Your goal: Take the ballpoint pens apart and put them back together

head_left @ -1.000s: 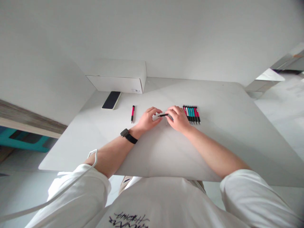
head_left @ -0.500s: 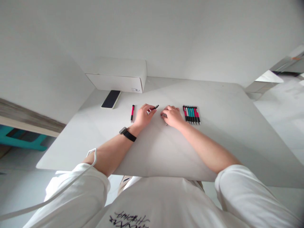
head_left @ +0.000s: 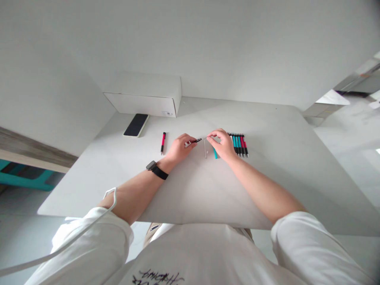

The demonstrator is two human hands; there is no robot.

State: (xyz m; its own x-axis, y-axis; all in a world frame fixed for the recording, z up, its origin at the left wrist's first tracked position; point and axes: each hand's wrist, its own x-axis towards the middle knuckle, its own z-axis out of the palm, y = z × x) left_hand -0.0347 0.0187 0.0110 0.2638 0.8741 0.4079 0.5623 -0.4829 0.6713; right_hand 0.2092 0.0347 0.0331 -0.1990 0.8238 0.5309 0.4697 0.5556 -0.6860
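My left hand is closed on a short black pen part, its tip pointing right. My right hand rests a few centimetres to the right, fingers curled over a teal pen barrel that pokes out below them. A thin clear refill lies on the white table between the hands. A row of several pink, teal and black pens lies just right of my right hand. A single pink and black pen lies left of my left hand.
A dark phone lies at the back left, in front of a white box against the wall. The table's left edge drops off toward a teal shelf. A white cable hangs by my left sleeve.
My left hand lowered the black part slightly and brought it toward my right hand. My right hand lifted its fingers, uncovering the teal barrel and the clear refill.
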